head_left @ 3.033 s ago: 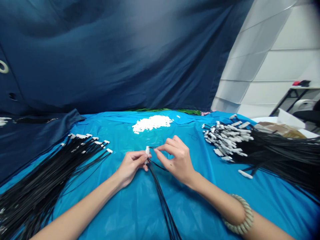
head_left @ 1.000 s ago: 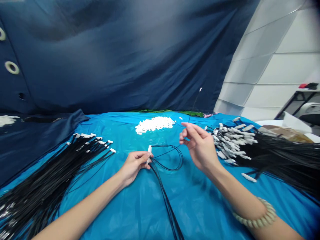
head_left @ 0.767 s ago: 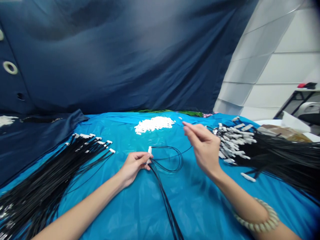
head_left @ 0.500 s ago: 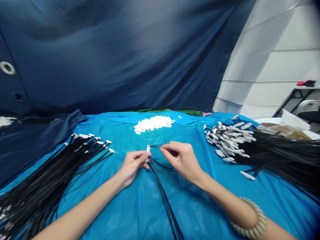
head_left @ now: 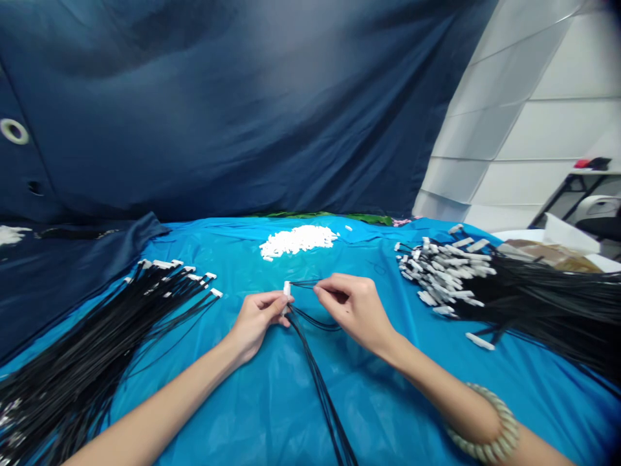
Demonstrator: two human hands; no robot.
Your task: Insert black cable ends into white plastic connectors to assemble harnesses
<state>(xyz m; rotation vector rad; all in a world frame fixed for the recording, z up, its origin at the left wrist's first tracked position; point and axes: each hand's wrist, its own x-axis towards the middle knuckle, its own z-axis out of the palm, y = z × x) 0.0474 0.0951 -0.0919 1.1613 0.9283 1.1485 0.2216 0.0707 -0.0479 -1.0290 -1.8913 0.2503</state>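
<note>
Between the thumb and fingers of my left hand (head_left: pixel 259 323) is a small white connector (head_left: pixel 287 289), held upright. Thin black wires (head_left: pixel 305 284) run from its top to the right, and my right hand (head_left: pixel 354 307) pinches them between thumb and forefinger. More black wires (head_left: pixel 317 372) hang from the connector's lower part, some looping under my right hand, others trailing down to the near edge of the view. The connector's lower end is hidden by my left fingers.
A pile of loose white connectors (head_left: pixel 298 240) lies at the back of the blue cover (head_left: pixel 233 401). Bundles of black wires with white connector ends lie at left (head_left: pixel 111 330) and right (head_left: pixel 543 291). One white connector (head_left: pixel 480 341) lies apart at the right. A dark blue curtain (head_left: pixel 242 116) hangs behind.
My right hand has shifted slightly to the right along the wires, so a little more of them shows beside the connector. My left hand keeps nearly the same place.
</note>
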